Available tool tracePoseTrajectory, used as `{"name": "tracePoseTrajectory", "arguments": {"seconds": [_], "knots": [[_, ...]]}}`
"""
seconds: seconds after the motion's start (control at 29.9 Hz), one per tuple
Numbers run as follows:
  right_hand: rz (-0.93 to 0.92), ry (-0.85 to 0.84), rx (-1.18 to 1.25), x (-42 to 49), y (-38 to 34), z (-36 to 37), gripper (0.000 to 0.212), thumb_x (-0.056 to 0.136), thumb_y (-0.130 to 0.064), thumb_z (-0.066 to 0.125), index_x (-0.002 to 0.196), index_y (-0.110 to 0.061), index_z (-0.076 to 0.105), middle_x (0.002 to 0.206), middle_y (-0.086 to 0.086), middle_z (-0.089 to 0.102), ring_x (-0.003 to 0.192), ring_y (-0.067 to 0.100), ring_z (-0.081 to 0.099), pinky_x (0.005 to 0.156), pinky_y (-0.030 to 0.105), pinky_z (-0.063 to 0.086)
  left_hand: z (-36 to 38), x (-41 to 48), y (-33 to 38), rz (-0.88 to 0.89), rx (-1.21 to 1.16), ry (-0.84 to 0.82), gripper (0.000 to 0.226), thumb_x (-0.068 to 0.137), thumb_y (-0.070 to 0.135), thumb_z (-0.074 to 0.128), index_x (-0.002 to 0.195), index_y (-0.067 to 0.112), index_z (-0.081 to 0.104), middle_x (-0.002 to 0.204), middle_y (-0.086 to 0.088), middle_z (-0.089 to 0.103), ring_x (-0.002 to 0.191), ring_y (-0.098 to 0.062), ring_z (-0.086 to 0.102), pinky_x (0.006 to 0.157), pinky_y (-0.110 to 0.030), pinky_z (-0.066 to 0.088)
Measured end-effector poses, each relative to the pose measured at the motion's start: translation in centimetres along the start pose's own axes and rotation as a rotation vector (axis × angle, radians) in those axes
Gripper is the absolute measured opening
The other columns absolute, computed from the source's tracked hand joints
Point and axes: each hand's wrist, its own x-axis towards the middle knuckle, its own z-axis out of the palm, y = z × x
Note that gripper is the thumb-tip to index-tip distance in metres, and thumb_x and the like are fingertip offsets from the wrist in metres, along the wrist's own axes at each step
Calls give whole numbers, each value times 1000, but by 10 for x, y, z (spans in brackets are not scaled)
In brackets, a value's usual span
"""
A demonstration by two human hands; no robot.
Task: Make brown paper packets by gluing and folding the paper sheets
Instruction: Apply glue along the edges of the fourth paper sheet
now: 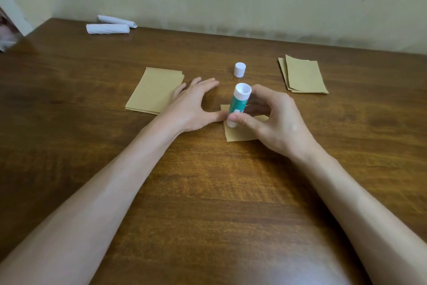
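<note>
The right hand (277, 123) is pinching the glue stick (238, 102), standing near-upright on the sheet (240, 134); the left hand (191, 104) is lying spread on the worktop (208, 192) just left, thumb touching the sheet's edge

A small brown paper sheet (240, 135) lies flat on the wooden table (208, 192), partly hidden. A green glue stick with white ends (238, 104) stands nearly upright over the sheet's left part, uncapped, with its open white rim upward and its lower white end at the paper. The right hand (277, 123) pinches it. Its white cylindrical cap (239, 69) stands upright just beyond, apart from it. A neat stack of brown paper sheets (154, 90) lies to the left. A looser, fanned pile of brown sheets (305, 76) lies far right.
</note>
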Motion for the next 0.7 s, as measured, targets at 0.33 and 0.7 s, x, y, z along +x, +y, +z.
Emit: {"name": "tracePoseTrajectory", "arguments": {"seconds": [0.33,0.7], "knots": [[29,-72,-12,3,-3,-3,31,88,-38,84,112,-29,67,115,-8,78,106,3,74,97,32,61,0,1,-1,-2,-2,2,85,88,56,72,160,34,33,171,14,21,159,-10,6,129,-40,1],[17,-198,15,-2,-4,-10,36,89,-36,82,118,-20,70,117,-6,78,108,4,74,102,34,59,1,2,-2,1,-5,4,85,88,55,73,160,33,34,170,16,21,159,-9,6,130,-40,1]]}}
